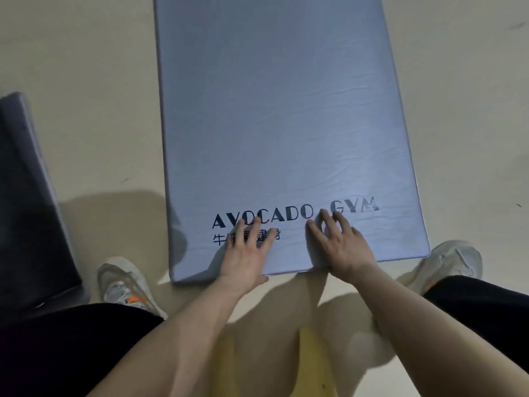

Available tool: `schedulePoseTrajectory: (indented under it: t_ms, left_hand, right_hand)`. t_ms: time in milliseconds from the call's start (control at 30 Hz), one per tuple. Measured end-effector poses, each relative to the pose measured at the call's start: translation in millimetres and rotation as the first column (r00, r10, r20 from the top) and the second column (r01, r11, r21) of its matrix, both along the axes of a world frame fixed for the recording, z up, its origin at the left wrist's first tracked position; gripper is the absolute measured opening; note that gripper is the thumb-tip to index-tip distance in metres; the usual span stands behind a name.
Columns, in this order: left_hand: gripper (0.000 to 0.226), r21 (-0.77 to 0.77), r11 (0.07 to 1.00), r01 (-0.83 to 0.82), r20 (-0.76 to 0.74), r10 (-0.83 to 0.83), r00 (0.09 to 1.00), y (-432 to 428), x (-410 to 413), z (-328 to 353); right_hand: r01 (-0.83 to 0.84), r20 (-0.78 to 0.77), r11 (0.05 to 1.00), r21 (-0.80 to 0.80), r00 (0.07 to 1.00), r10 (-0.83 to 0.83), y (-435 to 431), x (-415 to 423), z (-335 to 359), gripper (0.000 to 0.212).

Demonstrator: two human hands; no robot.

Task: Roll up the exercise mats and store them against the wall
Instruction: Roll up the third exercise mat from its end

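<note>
A thick grey-blue exercise mat (280,116) lies flat on the beige floor, stretching away from me, with "AVOCADO GYM" printed in dark letters near its close end. My left hand (246,250) rests palm down on the mat's near edge, fingers spread over the lettering. My right hand (337,245) lies flat beside it, fingers apart, its heel at the edge. Neither hand grips anything. The mat's far end runs out of view at the top.
A second dark mat (31,202) lies at the left, partly cut off by the frame. My left shoe (126,285) and right shoe (449,259) stand on the beige floor (86,96) on either side of the mat's near end.
</note>
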State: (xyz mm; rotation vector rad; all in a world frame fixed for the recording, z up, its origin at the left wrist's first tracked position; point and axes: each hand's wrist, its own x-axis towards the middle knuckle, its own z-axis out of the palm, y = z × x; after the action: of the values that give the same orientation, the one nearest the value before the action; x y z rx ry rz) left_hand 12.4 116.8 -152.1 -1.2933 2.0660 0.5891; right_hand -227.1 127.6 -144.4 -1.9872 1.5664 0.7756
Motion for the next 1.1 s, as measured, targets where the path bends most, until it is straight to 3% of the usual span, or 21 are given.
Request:
schedulePoseTrajectory:
  t_ms: [100,167,233,267,300,367,433,500,567,633,700,767,900,1000,1100]
  left_hand:
    - [0.101,0.177,0.983,-0.038,-0.075,0.052,0.996,-27,9,22]
    - [0.08,0.343,0.933,-0.111,-0.118,0.16,0.98,-55,14,38]
    - [0.051,0.492,0.837,-0.238,-0.138,0.345,0.928,-82,16,54]
    - [0.038,0.472,0.835,-0.283,-0.166,0.4,0.901,-91,17,60]
    - [0.029,0.381,0.869,-0.316,-0.204,0.413,0.888,-98,17,65]
    - [0.024,0.024,0.939,-0.343,-0.239,0.339,0.91,-103,13,68]
    - [0.023,-0.367,0.863,-0.347,-0.3,0.243,0.922,-96,9,62]
    - [0.021,-0.552,0.792,-0.262,-0.287,0.115,0.951,-83,7,46]
    - [0.024,-0.634,0.742,-0.217,-0.28,0.041,0.959,-68,11,23]
    - [0.043,-0.583,0.795,-0.168,-0.261,0.013,0.965,-53,21,6]
    - [0.098,-0.383,0.923,-0.044,-0.137,-0.01,0.99,-42,29,-5]
    - [0.121,-0.224,0.974,0.04,-0.051,-0.053,0.997,-46,30,-8]
    - [0.083,-0.176,0.984,-0.031,-0.144,0.005,0.99,-78,27,3]
    - [0.071,0.026,0.988,-0.153,-0.296,0.153,0.943,-108,40,18]
    - [0.058,0.124,0.96,-0.251,-0.251,0.276,0.928,-146,44,26]
  right_hand:
    - [-0.015,0.066,0.985,0.172,0.998,0.003,-28,-4,25,0.099]
    - [0.068,0.104,0.943,0.325,0.989,-0.107,-55,-9,50,0.074]
    - [0.213,0.167,0.92,0.329,0.946,-0.279,-76,-16,69,0.046]
    - [0.256,0.198,0.933,0.252,0.93,-0.309,-84,-19,75,0.038]
    - [0.277,0.211,0.952,0.128,0.93,-0.299,-88,-21,80,0.034]
    - [0.272,0.189,0.934,-0.231,0.954,-0.231,-87,-22,74,0.026]
    - [0.167,0.116,0.835,-0.524,0.986,-0.124,-78,-15,59,0.019]
    - [0.116,0.057,0.74,-0.663,0.993,-0.104,-70,-6,42,0.017]
    - [0.122,0.073,0.742,-0.659,0.992,-0.099,-60,-1,25,0.014]
    - [0.119,0.065,0.836,-0.535,0.993,-0.099,-48,0,9,0.057]
    - [0.043,-0.002,0.906,-0.421,0.999,-0.049,-38,-7,-6,0.089]
    - [-0.003,-0.052,0.937,-0.35,0.999,-0.016,-39,-11,-17,0.083]
    - [-0.043,-0.022,0.939,-0.34,0.999,0.037,-61,-22,-23,0.054]
    - [-0.034,0.083,0.982,-0.185,0.995,0.05,-87,-33,2,0.061]
    - [0.056,0.112,0.998,0.007,0.992,-0.056,-131,-38,22,0.058]
